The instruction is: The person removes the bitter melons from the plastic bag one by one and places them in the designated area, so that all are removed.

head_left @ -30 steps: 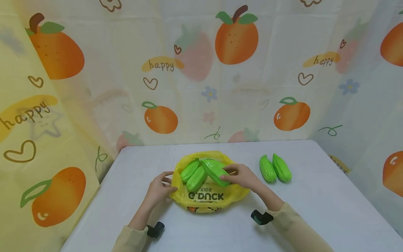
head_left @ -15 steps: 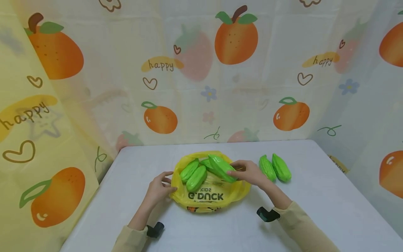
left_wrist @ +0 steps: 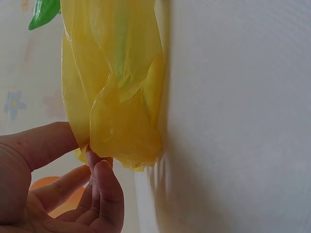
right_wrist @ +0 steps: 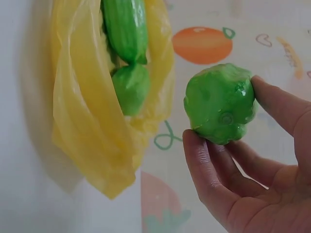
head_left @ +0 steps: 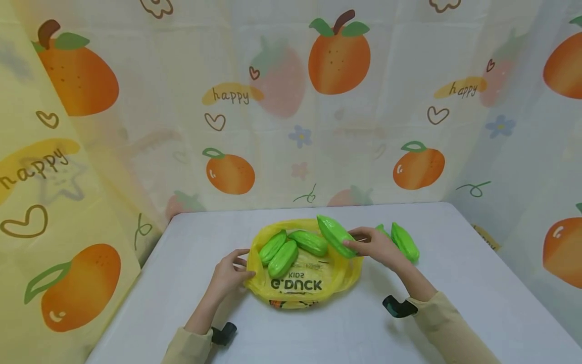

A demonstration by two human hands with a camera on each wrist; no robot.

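Observation:
My right hand [head_left: 376,247] holds a glossy green toy gourd [head_left: 334,235] by its near end, above the right rim of a yellow plastic bag [head_left: 295,293]. In the right wrist view the gourd's blunt end [right_wrist: 218,104] is pinched between thumb and fingers, apart from the bag. Three similar gourds [head_left: 283,259] lie inside the open bag. My left hand [head_left: 229,273] pinches the bag's left edge between thumb and fingers, as the left wrist view of the bag [left_wrist: 116,116] shows. The bag is printed with dark letters.
Two more green gourds [head_left: 404,241] lie on the white table [head_left: 454,283] to the right, one partly hidden behind my right hand. A fruit-patterned curtain [head_left: 282,151] stands behind the table and at both sides.
My right hand has lifted the gourd up and to the right, from over the bag's middle to its right rim, uncovering the third gourd inside. The left hand has stayed put.

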